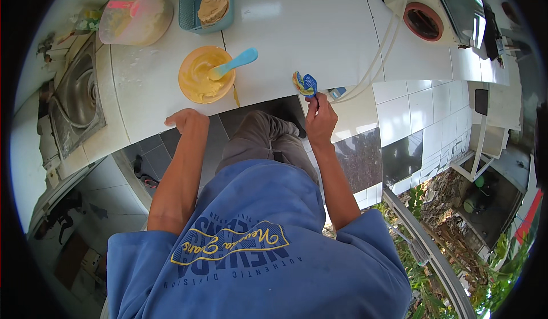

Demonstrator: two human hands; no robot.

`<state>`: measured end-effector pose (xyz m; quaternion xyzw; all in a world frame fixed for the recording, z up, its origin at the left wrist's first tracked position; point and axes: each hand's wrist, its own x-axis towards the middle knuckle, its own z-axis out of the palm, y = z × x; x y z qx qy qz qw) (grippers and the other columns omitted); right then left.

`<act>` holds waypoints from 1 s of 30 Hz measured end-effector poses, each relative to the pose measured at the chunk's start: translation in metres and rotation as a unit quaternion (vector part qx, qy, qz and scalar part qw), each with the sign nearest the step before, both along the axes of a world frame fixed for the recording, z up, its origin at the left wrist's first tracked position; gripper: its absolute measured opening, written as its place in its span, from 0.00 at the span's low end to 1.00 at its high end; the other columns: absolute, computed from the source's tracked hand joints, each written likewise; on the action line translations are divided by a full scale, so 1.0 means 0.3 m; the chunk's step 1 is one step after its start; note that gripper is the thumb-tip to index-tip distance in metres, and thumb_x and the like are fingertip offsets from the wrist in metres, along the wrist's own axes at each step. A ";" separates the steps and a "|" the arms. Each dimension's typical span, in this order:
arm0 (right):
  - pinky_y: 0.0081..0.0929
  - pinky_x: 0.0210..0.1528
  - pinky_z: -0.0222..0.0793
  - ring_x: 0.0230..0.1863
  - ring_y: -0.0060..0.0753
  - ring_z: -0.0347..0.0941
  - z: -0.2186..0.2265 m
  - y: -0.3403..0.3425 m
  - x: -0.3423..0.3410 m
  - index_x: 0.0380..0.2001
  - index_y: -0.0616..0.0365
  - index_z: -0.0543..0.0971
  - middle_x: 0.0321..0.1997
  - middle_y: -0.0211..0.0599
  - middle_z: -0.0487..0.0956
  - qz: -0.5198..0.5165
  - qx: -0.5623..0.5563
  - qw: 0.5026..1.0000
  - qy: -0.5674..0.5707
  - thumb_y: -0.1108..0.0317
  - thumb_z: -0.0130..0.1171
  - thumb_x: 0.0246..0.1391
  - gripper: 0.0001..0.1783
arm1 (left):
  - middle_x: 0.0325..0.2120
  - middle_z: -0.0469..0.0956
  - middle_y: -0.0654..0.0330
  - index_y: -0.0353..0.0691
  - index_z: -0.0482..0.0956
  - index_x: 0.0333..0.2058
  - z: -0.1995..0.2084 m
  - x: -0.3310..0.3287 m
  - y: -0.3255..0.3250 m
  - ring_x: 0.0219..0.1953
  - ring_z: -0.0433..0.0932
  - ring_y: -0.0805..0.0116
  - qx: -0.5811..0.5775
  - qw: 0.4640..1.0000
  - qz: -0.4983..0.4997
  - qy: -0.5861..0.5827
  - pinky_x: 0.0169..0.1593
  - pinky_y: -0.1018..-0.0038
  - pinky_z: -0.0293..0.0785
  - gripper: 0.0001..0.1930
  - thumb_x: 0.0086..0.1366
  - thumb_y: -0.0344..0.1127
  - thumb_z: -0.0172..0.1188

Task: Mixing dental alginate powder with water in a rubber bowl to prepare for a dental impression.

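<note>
My right hand point(321, 116) pinches the lower end of a small blue perforated plastic tool point(309, 83) above the counter's front edge. Yellowish, tan-edged stuff clings to the tool's left part; its exact kind is unclear. My left hand point(187, 118) rests at the counter edge with its fingers curled, partly hidden, and nothing visible in them. Just beyond it stands an orange bowl point(182, 85) of smooth yellow cream or batter. A light blue spatula point(242, 59) leans in this bowl, its blade coated and its handle pointing right.
Farther back are a teal basket point(185, 17) with a tan dough-like lump point(213, 9) and a translucent pink tub point(162, 22) holding a pink scoop point(134, 7). A metal sink point(94, 126) lies left. A pale hose point(379, 56) crosses the white tiled counter point(285, 39) at right.
</note>
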<state>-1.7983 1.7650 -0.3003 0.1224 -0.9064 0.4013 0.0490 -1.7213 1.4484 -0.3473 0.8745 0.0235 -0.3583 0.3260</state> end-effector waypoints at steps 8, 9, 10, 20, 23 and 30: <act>0.35 0.29 0.74 0.27 0.41 0.80 -0.007 0.006 0.020 0.34 0.61 0.73 0.27 0.39 0.82 -0.012 0.000 0.999 -0.030 0.76 0.50 0.59 0.02 | 0.40 0.83 0.65 0.38 0.84 0.38 -0.084 -0.018 -0.062 0.45 0.77 0.69 0.014 0.996 0.073 -0.057 0.48 0.69 0.73 0.42 0.54 0.75 0.43; 0.34 0.29 0.74 0.27 0.40 0.80 -0.014 -0.002 -0.008 0.34 0.61 0.73 0.27 0.39 0.82 -0.009 -0.017 0.999 -0.044 0.76 0.50 0.60 0.03 | 0.40 0.83 0.65 0.39 0.85 0.38 -0.085 -0.019 -0.062 0.45 0.77 0.68 0.013 0.995 0.078 -0.060 0.48 0.68 0.73 0.41 0.54 0.74 0.44; 0.33 0.28 0.74 0.26 0.39 0.80 -0.017 -0.007 -0.021 0.34 0.61 0.73 0.26 0.40 0.82 -0.007 -0.034 0.998 -0.059 0.76 0.49 0.60 0.03 | 0.40 0.83 0.65 0.39 0.85 0.38 -0.085 -0.017 -0.063 0.45 0.77 0.68 0.011 0.995 0.082 -0.063 0.48 0.67 0.73 0.40 0.54 0.74 0.44; 0.18 0.26 0.72 0.22 0.21 0.75 0.004 -0.058 0.008 0.39 0.66 0.77 0.26 0.39 0.81 -0.019 -0.289 0.884 -0.368 0.70 0.49 0.65 0.10 | 0.35 0.83 0.65 0.40 0.86 0.30 -0.083 0.006 -0.056 0.39 0.79 0.66 -0.016 0.993 0.089 -0.080 0.44 0.66 0.75 0.39 0.50 0.75 0.47; 0.19 0.26 0.72 0.23 0.21 0.75 0.021 -0.047 0.035 0.38 0.68 0.76 0.26 0.39 0.81 -0.021 -0.306 0.888 -0.343 0.69 0.49 0.65 0.11 | 0.35 0.83 0.66 0.40 0.86 0.30 -0.031 -0.006 -0.011 0.39 0.79 0.67 0.005 0.998 0.048 -0.037 0.44 0.67 0.74 0.39 0.51 0.75 0.46; 0.16 0.29 0.67 0.25 0.20 0.73 0.110 -0.047 0.018 0.40 0.62 0.75 0.28 0.37 0.80 -0.003 -0.451 0.753 -0.479 0.65 0.53 0.64 0.10 | 0.37 0.83 0.67 0.40 0.85 0.34 -0.006 -0.024 -0.016 0.42 0.78 0.70 0.013 0.998 0.043 -0.042 0.46 0.70 0.73 0.41 0.53 0.75 0.43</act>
